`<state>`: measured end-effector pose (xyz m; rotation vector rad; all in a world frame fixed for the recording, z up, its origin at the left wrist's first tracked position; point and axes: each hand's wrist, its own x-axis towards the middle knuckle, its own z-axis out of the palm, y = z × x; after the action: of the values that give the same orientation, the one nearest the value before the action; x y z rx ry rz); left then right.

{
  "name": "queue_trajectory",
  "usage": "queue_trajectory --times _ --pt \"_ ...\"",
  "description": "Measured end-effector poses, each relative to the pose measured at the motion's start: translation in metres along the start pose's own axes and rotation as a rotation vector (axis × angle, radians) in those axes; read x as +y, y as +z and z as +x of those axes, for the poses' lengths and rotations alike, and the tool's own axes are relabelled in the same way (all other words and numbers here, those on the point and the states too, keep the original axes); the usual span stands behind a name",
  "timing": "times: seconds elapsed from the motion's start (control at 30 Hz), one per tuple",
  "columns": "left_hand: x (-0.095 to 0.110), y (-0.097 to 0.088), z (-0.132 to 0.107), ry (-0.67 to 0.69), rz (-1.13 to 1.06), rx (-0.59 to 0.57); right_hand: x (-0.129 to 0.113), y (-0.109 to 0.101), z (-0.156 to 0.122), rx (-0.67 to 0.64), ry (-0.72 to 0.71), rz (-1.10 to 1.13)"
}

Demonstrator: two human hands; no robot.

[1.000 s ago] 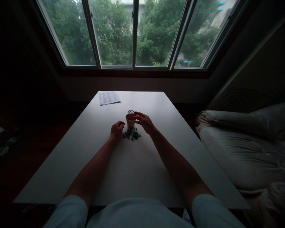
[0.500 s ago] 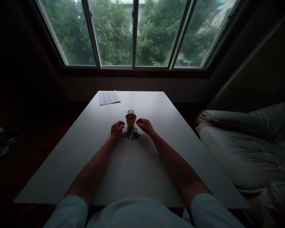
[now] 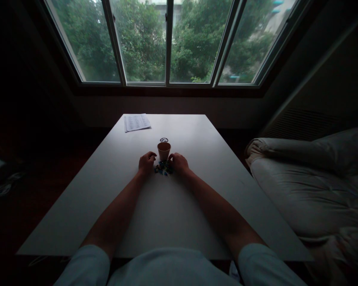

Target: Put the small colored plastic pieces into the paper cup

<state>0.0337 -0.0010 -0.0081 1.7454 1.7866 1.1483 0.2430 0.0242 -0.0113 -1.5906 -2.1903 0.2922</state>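
Note:
A brown paper cup [image 3: 164, 152] stands upright on the white table, its dark open mouth towards me. Just in front of it lies a heap of small multicoloured pieces [image 3: 163, 169], too small to name for certain. My left hand [image 3: 147, 162] rests left of the cup, apart from it, fingers curled in; whatever they may hold is hidden. To the right, my right hand [image 3: 179, 162] reaches down at the heap's edge beside the cup, thumb and fingers drawn together. Its fingertips cover part of the heap, and I cannot make out what is between them.
Behind the cup lies a small dark ring-shaped item [image 3: 164, 140]. Printed sheets [image 3: 137, 122] are at the far left corner of the white table [image 3: 173, 222]. A padded couch [image 3: 310, 190] stands along the right side, and a window [image 3: 167, 43] lies beyond the table.
My right hand has come down and slightly inward, from beside the cup to the right edge of the heap. My left hand and the cup stay nearly still.

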Motion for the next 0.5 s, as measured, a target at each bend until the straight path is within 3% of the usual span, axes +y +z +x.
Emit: queue_trajectory --times 0.3,0.5 --pt "-0.0021 0.0013 0.0024 -0.015 -0.001 -0.018 -0.0048 0.004 -0.0046 0.028 0.02 0.009" --pt "-0.0037 0.0017 0.0026 -0.019 0.01 -0.021 -0.0007 0.0055 -0.0014 0.139 0.033 0.11"
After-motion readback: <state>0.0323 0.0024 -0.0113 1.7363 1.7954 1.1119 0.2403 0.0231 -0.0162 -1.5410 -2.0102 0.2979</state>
